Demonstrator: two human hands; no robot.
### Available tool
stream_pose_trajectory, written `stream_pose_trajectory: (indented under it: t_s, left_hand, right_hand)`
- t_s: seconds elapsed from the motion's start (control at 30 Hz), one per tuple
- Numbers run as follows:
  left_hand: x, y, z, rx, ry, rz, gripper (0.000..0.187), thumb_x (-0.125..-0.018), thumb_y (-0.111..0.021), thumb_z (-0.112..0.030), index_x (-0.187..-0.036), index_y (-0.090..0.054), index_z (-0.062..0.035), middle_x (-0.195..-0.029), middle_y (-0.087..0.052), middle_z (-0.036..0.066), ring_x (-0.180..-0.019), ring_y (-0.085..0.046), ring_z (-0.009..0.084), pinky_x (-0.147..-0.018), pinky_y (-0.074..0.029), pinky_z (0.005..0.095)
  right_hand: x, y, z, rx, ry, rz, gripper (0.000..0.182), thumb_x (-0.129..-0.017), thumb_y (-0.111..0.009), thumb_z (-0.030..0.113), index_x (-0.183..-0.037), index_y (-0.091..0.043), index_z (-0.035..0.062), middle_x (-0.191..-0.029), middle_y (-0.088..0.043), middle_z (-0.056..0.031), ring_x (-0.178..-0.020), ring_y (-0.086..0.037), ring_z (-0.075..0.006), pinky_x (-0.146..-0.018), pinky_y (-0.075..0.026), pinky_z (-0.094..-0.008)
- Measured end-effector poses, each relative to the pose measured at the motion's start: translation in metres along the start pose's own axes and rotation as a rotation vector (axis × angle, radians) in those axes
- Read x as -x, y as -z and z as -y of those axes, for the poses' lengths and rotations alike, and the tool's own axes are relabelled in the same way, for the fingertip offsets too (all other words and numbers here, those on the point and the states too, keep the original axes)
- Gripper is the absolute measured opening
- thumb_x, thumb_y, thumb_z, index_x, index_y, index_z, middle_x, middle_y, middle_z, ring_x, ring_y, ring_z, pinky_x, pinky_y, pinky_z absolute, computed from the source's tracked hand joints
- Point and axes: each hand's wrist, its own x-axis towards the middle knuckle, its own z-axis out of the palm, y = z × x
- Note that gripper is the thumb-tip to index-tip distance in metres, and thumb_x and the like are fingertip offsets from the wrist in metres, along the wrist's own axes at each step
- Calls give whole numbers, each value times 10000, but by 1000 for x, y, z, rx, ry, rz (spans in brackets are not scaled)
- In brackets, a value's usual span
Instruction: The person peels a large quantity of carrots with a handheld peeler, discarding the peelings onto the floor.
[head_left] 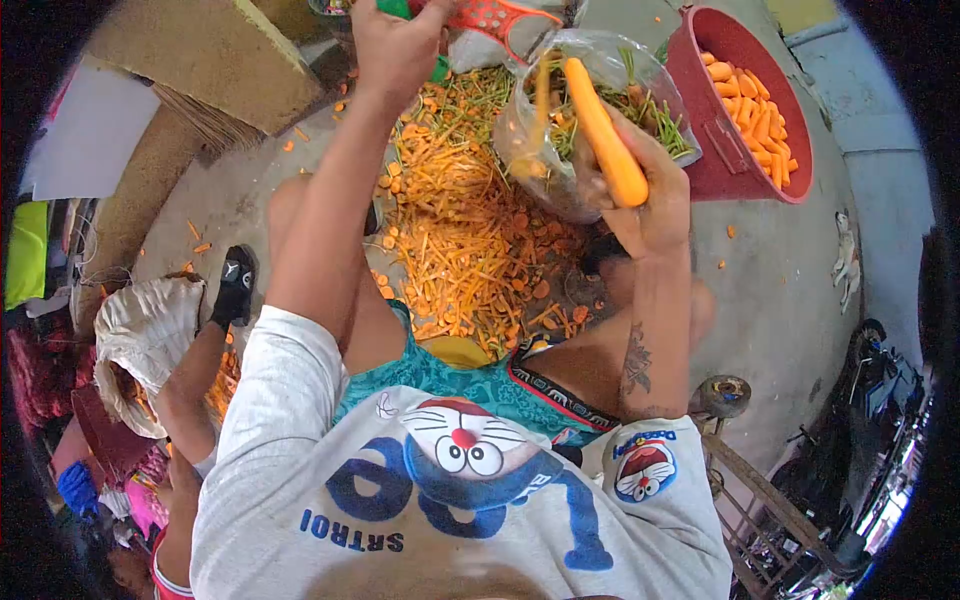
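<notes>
My right hand [655, 190] grips a peeled, bright orange carrot [603, 132] by its lower part, over a clear plastic bag [570, 200] with green stems inside. At the top of the view, my left hand [400, 45] is closed around an orange peeler [500, 18] with a perforated handle and a looped head. A blurred orange strip [541, 105] hangs in the air beside the carrot. Beneath my hands, between my legs, lies a wide heap of carrot peelings [450, 230] with cut ends and green stems mixed in.
A red tub [715, 165] of peeled carrots [750, 115] stands at the upper right. To the left are a white sack [150, 330] and another person's leg with a black sock [235, 285]. A metal rack [760, 510] and a motorcycle [880, 400] are at the lower right.
</notes>
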Motion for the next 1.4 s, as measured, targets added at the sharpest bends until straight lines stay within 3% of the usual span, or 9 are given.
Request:
stream_pose_trajectory:
  t_s: [0.2,0.37,0.57,0.83,0.9,1.03,1.17,1.3,1.4]
  left_hand:
    - [48,-54,-6,39,-187,143,201,-882,-811,-133,-1004,-686,-33,-852,-703,-10,-738,-640,84,-670,-529,255]
    - [-3,-2,3,33,79,-131,75,-978,-683,-62,-1000,-623,-22,-868,-697,55,-724,-681,144,-660,-557,323]
    - [53,-56,-19,-5,-234,228,174,-911,-780,-155,-1007,-684,-44,-864,-709,18,-738,-656,88,-653,-543,261]
    - [10,-5,11,-117,63,-133,225,-889,-800,-112,-1039,-648,-40,-857,-685,5,-737,-641,93,-657,-538,251]
    - [40,-37,-3,-227,118,-96,222,-883,-796,-77,-1042,-647,-34,-884,-692,6,-760,-650,98,-682,-549,259]
    - [43,-44,-5,-101,-155,169,219,-879,-806,-106,-1019,-657,-25,-839,-681,-8,-742,-640,87,-674,-532,253]
    - [3,-5,1,-74,36,-86,89,-965,-693,-49,-1015,-623,-25,-884,-702,64,-760,-686,153,-669,-558,319]
    - [35,-39,2,-109,147,-109,240,-858,-823,-84,-1023,-664,-12,-851,-685,4,-793,-650,90,-714,-534,245]
    - [53,-60,-6,8,-254,195,219,-896,-806,-177,-1004,-667,-47,-774,-674,-8,-664,-625,67,-581,-502,233]
  right_hand:
    - [-4,-22,0,152,87,-451,466,-1025,-514,266,-1373,-536,-43,-973,-641,-65,-686,-538,-120,-564,-428,-247]
    - [4,1,5,68,-5,39,482,-1017,-525,261,-1360,-559,-75,-1008,-645,-82,-748,-583,-121,-634,-502,-252]
    - [-2,-1,-2,152,73,-455,428,-1033,-509,236,-1306,-593,-82,-999,-652,-85,-741,-595,-122,-620,-483,-230]
    - [0,10,3,28,17,34,458,-1055,-460,295,-1360,-546,-36,-1039,-664,-95,-804,-598,-143,-560,-444,-251]
    - [0,2,-1,78,121,-359,438,-1053,-468,296,-1331,-572,-26,-1112,-687,-118,-914,-660,-169,-600,-499,-276]
    - [3,1,-9,163,216,-369,377,-1052,-458,263,-1222,-618,-33,-1079,-692,-107,-896,-657,-174,-628,-507,-306]
    - [2,15,2,-39,10,59,395,-1020,-529,234,-1280,-600,-55,-968,-666,-121,-777,-650,-171,-603,-500,-274]
    - [0,3,-1,160,123,-380,447,-1037,-489,271,-1319,-566,-69,-910,-624,-98,-670,-551,-137,-520,-413,-249]
    - [-1,-34,1,189,205,-559,423,-1054,-465,271,-1312,-568,-48,-986,-657,-117,-750,-600,-147,-548,-426,-236]
